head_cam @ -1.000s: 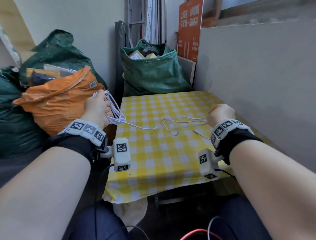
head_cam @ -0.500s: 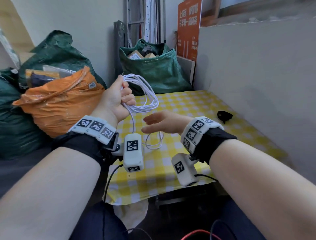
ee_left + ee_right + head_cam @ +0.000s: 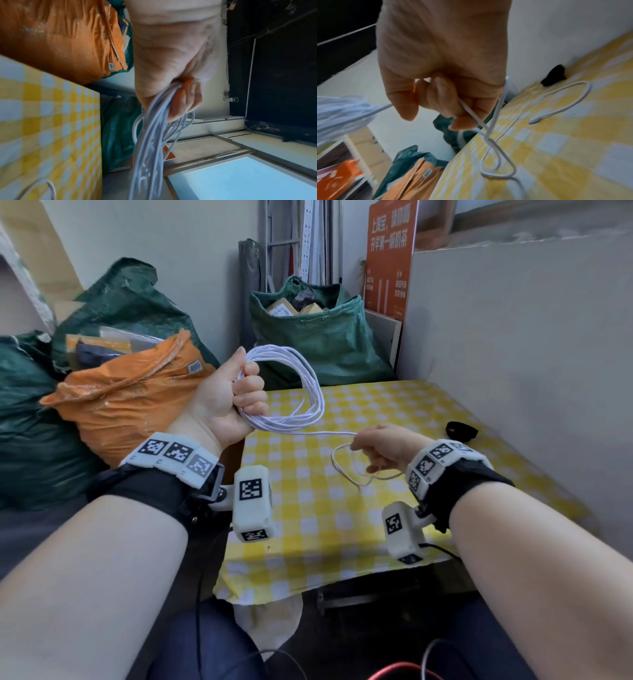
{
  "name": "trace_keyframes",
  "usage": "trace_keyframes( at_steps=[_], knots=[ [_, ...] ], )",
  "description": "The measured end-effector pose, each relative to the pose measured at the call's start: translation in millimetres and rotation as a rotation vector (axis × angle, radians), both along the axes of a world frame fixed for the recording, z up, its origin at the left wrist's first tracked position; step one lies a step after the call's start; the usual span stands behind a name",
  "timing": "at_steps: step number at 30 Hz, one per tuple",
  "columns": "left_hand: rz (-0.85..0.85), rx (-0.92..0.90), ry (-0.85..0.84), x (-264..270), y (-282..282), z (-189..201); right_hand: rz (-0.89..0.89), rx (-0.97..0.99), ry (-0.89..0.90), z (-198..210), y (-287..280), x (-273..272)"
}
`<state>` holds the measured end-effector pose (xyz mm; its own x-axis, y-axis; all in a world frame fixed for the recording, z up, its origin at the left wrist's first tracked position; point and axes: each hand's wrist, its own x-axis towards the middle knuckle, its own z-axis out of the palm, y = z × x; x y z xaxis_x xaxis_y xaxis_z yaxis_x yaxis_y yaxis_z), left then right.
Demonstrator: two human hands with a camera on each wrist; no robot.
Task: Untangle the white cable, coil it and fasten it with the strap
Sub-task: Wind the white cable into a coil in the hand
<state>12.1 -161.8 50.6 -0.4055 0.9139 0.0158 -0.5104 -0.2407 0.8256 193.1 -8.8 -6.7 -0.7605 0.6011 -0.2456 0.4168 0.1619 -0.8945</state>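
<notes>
My left hand is raised over the table's left edge and grips a coil of white cable with several loops; the coil hangs from its curled fingers. From the coil one strand runs right to my right hand, which holds it low over the yellow checked tablecloth. My right hand's fingers curl around that strand. The loose tail lies in loops on the cloth, ending in a plug. A black strap lies at the table's right edge by the wall.
An orange bag and dark green bags crowd the left side and the back of the table. A grey wall panel runs along the right edge. An orange sign stands behind.
My left hand has brought the coil up and over the table. My right hand opened, moved left, and now grips the strand again, pulling it to the right.
</notes>
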Motion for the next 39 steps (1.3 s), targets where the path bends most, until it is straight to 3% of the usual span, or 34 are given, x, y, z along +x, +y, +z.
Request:
trace_keyframes(
  at_steps=[9, 15, 18, 22, 26, 30, 34, 39],
  knots=[
    [-0.189, -0.163, 0.251, -7, -17, -8, -0.376, -0.140, 0.025, -1, 25, 15],
    [-0.291, -0.322, 0.487, -3, -16, -13, -0.615, -0.182, 0.167, -8, 27, 8],
    [-0.281, -0.390, 0.604, 2, -11, -19, -0.561, -0.189, 0.229, 1, 19, 0],
    [-0.278, -0.507, 0.698, 17, 3, -30, -0.348, -0.313, 0.406, 17, -6, -19],
    [-0.201, -0.485, 0.638, 28, 13, -37, -0.113, -0.334, 0.423, 25, -30, -32],
    [-0.084, -0.419, 0.539, 33, 17, -40, 0.046, -0.215, 0.389, 24, -42, -37],
    [-0.010, -0.373, 0.483, 35, 18, -43, 0.017, -0.089, 0.417, 23, -50, -40],
    [0.092, -0.347, 0.407, 31, 24, -47, -0.009, -0.119, 0.470, 21, -47, -43]
  ],
)
